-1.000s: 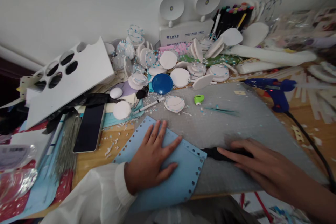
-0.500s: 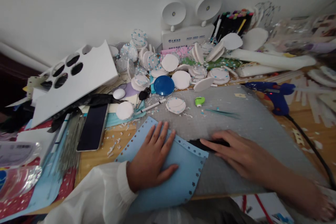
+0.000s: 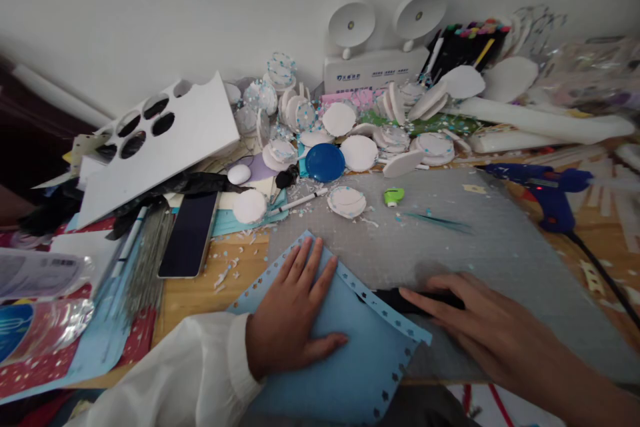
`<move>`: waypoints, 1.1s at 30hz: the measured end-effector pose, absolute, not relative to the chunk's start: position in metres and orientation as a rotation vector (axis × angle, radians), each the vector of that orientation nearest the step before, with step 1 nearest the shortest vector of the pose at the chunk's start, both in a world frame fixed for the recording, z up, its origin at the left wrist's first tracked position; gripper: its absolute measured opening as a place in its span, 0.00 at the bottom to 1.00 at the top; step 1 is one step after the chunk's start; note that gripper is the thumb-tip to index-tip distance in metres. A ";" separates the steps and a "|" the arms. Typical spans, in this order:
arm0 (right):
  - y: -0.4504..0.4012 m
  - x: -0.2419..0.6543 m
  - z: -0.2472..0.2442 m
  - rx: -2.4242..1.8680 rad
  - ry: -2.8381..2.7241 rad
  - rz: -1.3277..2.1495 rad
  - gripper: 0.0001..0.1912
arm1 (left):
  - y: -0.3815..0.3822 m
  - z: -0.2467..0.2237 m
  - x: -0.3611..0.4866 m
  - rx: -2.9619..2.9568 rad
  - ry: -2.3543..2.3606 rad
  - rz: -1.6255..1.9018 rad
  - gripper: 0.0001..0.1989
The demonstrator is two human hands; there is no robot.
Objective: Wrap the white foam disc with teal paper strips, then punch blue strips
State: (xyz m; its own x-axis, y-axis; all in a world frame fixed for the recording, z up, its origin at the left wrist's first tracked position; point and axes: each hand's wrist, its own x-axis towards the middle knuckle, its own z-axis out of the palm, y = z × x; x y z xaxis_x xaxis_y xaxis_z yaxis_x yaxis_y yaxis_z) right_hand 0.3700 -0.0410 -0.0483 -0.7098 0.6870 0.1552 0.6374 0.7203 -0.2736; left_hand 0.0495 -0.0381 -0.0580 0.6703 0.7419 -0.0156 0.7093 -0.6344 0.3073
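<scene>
A light-blue sheet (image 3: 360,363) with small flower-shaped holes along its edges lies at the front of the grey cutting mat (image 3: 505,267). My left hand (image 3: 295,310) rests flat on it, fingers spread. My right hand (image 3: 475,313) is closed around a black utility knife (image 3: 430,300), index finger stretched along the handle. The knife's front end meets the sheet's punched upper-right edge and partly passes under a folded strip (image 3: 383,307). Its blade is mostly hidden there. The strip's end juts past the sheet's right corner.
Several white foam discs (image 3: 347,201) and a blue lid (image 3: 325,162) lie behind the sheet. A blue glue gun (image 3: 555,190) with a cord is at the right. At the left are a phone (image 3: 189,235), thin wires (image 3: 145,260) and a plastic bottle (image 3: 45,330).
My right hand has drawn the knife toward me and right along the sheet's edge. The strip's end now sticks out further at the corner. My left hand stays on the sheet; the view has shifted slightly.
</scene>
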 end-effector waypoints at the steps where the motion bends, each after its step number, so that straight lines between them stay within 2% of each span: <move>1: -0.040 0.368 -0.050 -1.058 -2.677 0.294 0.29 | -0.038 -0.058 0.050 2.599 1.160 0.160 0.47; 16: -0.032 0.355 -0.052 -1.089 -2.633 0.322 0.29 | -0.038 -0.058 0.050 2.586 1.168 0.138 0.48; 22: -0.034 0.369 -0.043 -1.111 -2.625 0.318 0.23 | -0.039 -0.057 0.049 2.583 1.172 0.191 0.47; 24: -0.036 0.379 -0.038 -1.175 -2.612 0.370 0.22 | -0.039 -0.057 0.049 2.610 1.112 0.211 0.44; 29: -0.046 0.422 -0.043 -1.446 -2.441 0.593 0.20 | -0.036 -0.053 0.052 2.732 0.826 0.219 0.27; 33: -0.056 0.439 -0.053 -1.568 -2.225 0.647 0.21 | -0.034 -0.047 0.057 2.791 0.777 0.118 0.26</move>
State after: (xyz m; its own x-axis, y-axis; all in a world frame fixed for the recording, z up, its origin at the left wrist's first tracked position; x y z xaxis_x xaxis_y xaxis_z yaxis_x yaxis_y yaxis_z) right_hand 0.4387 -0.0562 -0.0534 -0.3318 0.9432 0.0167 0.7873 0.2866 -0.5459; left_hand 0.0573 -0.0340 -0.0470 0.8553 0.5180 0.0132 0.4984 -0.8295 0.2521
